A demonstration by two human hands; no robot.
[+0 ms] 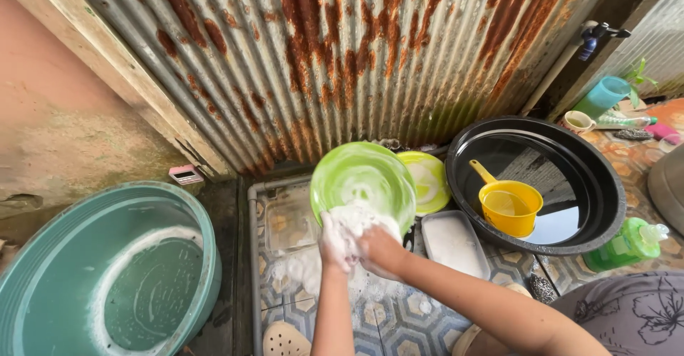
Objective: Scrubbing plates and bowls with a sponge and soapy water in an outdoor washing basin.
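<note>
A green plate (363, 178) streaked with white suds stands tilted on edge in front of me. My left hand (333, 242), covered in foam, grips its lower rim. My right hand (377, 251) presses a soapy white sponge (358, 219) against the plate's lower face. Behind it a yellow-green plate (429, 180) leans against the rusty corrugated wall. A white rectangular tray (452, 243) with foamy water lies on the tiled floor just right of my hands.
A large teal basin (43, 285) with sudsy water sits at left. A black basin (605, 185) at right holds water and a yellow scoop (509, 206). A green bottle (627, 245) lies beside it. A tap (595, 39), cups and a pink soap box (187, 176) stand further off.
</note>
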